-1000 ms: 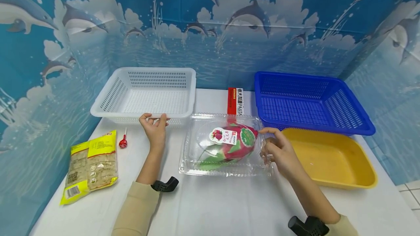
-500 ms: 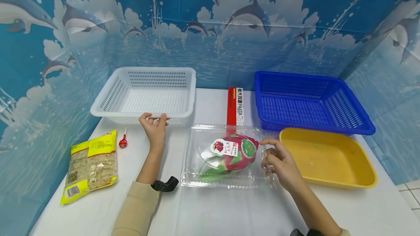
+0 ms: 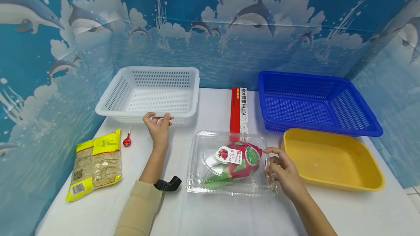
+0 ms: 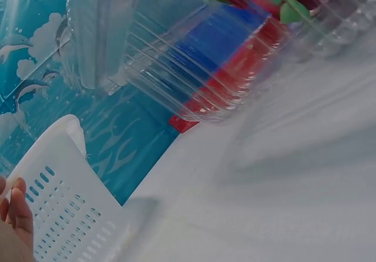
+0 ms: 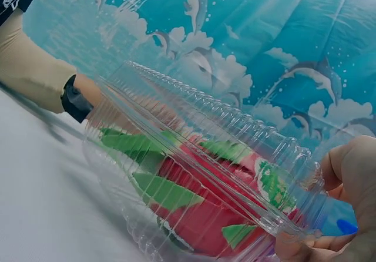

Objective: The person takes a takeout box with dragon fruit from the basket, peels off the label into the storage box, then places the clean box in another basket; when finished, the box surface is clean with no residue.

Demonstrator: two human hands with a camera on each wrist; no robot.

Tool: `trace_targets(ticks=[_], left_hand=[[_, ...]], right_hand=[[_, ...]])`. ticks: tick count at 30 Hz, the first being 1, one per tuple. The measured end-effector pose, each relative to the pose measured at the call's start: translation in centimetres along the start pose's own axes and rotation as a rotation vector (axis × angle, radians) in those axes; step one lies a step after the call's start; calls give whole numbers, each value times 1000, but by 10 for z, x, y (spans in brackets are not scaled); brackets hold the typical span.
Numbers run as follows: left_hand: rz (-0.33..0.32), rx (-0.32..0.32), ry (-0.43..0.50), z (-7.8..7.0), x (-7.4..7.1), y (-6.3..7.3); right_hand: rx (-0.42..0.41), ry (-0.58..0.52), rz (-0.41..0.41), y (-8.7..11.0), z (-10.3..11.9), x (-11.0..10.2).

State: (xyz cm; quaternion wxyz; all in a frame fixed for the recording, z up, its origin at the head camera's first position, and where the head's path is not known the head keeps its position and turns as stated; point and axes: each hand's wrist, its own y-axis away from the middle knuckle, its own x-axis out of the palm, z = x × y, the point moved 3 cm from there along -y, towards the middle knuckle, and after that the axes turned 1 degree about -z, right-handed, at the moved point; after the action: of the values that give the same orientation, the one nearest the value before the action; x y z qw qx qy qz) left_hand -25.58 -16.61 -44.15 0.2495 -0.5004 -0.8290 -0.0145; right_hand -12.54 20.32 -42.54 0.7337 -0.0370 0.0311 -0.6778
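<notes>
My left hand (image 3: 158, 128) holds the front rim of the white slotted basket (image 3: 131, 114) between thumb and fingers. My right hand (image 3: 284, 172) pinches the right edge of a clear plastic clamshell box (image 3: 198, 170). Inside the closed box lies a red and green dragon fruit (image 5: 205, 221) with a white label and a round green sticker. The left wrist view catches the box's ribbed side, seemingly raised off the table with a shadow below. Only part of the right hand shows in the right wrist view, its fingers at the box's edge.
A red and white pasta box (image 3: 238, 114) lies behind the clamshell. The blue basket (image 3: 321, 130) and yellow tub (image 3: 334, 183) stand on the right. On the left are a yellow-ended bag (image 3: 97, 161) of light brown food and a red lollipop (image 3: 127, 141).
The clamshell box has come nearer to me, with the right hand still gripping its edge. More of the pasta box shows behind it. The left hand stays on the basket rim.
</notes>
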Motion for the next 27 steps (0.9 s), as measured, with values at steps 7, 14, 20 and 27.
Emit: trace_targets(ticks=[7, 14, 20, 27], left_hand=[[-25, -25, -28, -3, 2, 1], [-57, -68, -45, -5, 2, 0], [-25, -119, -175, -9, 1, 1], [18, -108, -323, -10, 6, 8]], right_hand=[[-6, 3, -8, 0, -8, 0], [-7, 22, 9, -1, -11, 1], [-8, 128, 64, 0, -9, -1], [19, 237, 136, 1, -5, -4]])
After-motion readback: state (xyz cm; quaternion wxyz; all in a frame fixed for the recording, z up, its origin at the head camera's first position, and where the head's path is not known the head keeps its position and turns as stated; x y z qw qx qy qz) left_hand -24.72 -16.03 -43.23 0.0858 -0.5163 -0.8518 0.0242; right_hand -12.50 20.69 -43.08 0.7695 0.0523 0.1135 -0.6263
